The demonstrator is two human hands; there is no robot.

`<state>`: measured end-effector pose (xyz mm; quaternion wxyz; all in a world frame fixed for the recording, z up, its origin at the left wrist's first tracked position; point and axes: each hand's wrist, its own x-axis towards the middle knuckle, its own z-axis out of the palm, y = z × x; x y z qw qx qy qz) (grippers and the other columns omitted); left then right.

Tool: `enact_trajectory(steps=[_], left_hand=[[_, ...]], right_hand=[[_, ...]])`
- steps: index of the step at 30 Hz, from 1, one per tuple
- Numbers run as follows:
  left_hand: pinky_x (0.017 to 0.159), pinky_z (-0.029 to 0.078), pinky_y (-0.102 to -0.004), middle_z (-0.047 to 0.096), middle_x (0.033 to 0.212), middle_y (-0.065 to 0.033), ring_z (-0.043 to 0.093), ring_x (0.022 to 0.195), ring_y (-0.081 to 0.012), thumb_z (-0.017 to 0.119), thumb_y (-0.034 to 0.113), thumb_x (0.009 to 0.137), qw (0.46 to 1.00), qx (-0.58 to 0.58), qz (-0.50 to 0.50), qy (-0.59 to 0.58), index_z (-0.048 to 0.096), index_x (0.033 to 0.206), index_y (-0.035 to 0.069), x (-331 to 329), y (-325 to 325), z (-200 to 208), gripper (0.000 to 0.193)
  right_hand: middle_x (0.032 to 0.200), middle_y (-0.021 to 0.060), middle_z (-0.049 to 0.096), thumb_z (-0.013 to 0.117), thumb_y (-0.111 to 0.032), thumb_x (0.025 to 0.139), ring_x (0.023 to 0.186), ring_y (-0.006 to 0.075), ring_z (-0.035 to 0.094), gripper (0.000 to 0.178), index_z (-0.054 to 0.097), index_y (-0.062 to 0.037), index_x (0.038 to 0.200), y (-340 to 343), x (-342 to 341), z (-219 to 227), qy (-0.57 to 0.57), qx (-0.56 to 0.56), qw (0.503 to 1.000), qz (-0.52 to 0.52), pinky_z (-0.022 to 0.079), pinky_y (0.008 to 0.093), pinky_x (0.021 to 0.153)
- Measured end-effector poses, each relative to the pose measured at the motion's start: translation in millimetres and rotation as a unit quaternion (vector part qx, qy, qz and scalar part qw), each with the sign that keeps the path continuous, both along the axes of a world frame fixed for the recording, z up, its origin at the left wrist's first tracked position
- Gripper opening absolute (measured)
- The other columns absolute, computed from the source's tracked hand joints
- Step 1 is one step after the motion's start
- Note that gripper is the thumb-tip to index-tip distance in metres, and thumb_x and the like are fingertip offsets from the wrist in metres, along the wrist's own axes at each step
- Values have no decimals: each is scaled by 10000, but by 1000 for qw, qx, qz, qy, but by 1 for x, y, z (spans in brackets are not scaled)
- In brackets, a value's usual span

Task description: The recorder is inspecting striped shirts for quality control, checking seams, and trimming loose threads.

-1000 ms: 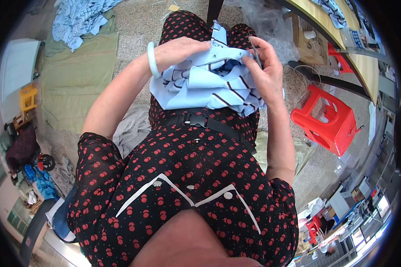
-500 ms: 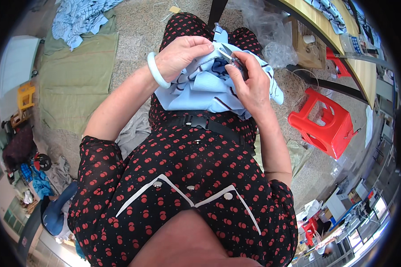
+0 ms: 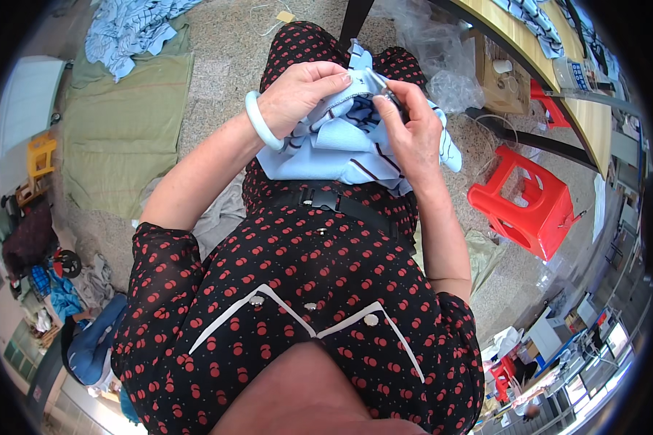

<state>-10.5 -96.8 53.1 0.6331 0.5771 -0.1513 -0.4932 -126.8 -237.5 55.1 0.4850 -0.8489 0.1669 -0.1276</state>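
Observation:
A light blue garment (image 3: 334,141) with dark stripes lies bunched across my lap. My left hand (image 3: 294,94), with a pale bangle at the wrist, pinches its upper edge between thumb and fingertips. In my right hand (image 3: 416,138) is a small pair of metal thread snips (image 3: 376,80). The blades point up and to the left, beside the cloth edge near my left fingertips, and look closed together. My palm and fingers hide most of the snips' handle. Whether the blades touch the fabric I cannot tell.
A red plastic stool (image 3: 551,210) lies tipped at right, below a wooden-topped table (image 3: 595,109). Clear plastic wrap (image 3: 439,69) and a cardboard box (image 3: 506,83) sit under it. More blue striped cloth (image 3: 134,29) is piled on a green sheet (image 3: 127,130) at left.
The snips' blades, spread apart before, are now closer together and have turned more upright. My right hand has shifted slightly; my left hand keeps its pinch on the garment.

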Motion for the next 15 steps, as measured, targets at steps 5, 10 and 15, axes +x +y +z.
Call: enact_trajectory(steps=[5, 10, 15], left_hand=[[591, 379, -157, 545, 759, 63, 462, 659, -6, 512, 191, 857, 1000, -4, 3, 7, 584, 872, 67, 2, 0, -3, 144], [563, 364, -150, 532, 742, 75, 440, 642, 8, 512, 190, 861, 995, 13, -8, -95, 586, 872, 60, 0, -1, -3, 150], [542, 353, -146, 521, 727, 84, 427, 632, 16, 509, 197, 864, 992, 12, -12, -124, 586, 882, 54, -1, 0, -2, 164]], right_hand=[[774, 45, 579, 621, -129, 758, 673, 106, 527, 244, 546, -17, 962, 1, -2, -2, -43, 17, 999, 1, 422, 229, 603], [770, 15, 573, 613, -123, 772, 662, 60, 495, 234, 552, -18, 972, 3, -3, -1, -42, -32, 998, 25, 413, 207, 598], [768, 25, 574, 610, -105, 771, 679, 64, 511, 226, 551, -8, 966, 3, -2, -3, -20, -17, 1000, 4, 420, 209, 611]])
